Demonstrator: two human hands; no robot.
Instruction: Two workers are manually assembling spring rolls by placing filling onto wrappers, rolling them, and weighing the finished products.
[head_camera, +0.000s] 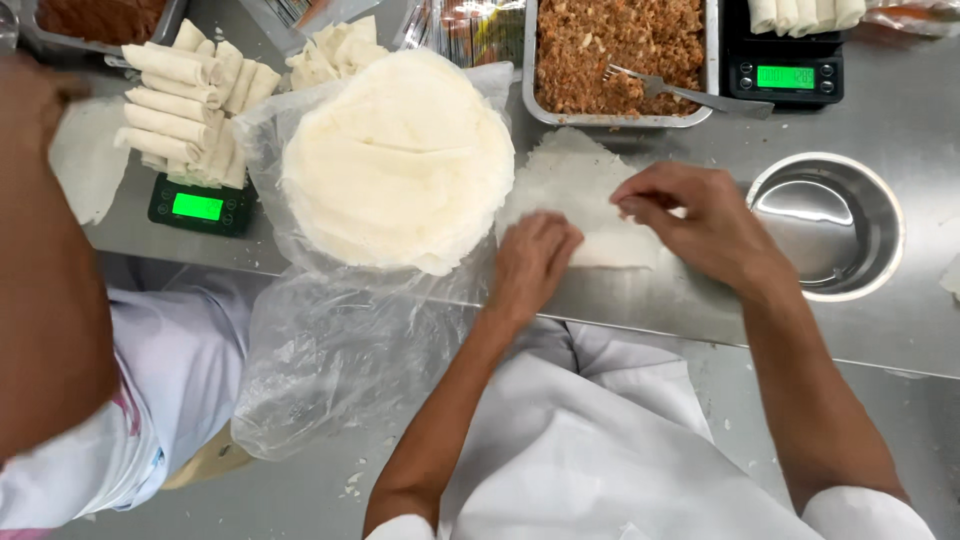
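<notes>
Item: thin white wrapper sheet (585, 205) — flat on steel surface (900, 120), between wrapper stack (398, 160) and bowl (826, 225). Left hand (532, 262) curled, pressing its near edge; right hand (690, 215) pinching it. Risk: sheet probably tears if pulled unevenly.

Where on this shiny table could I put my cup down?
Bare steel table shows between the metal bowl and the right-hand scale. The middle is crowded: both hands press a wrapper beside the wrapper stack and filling tray.
</notes>
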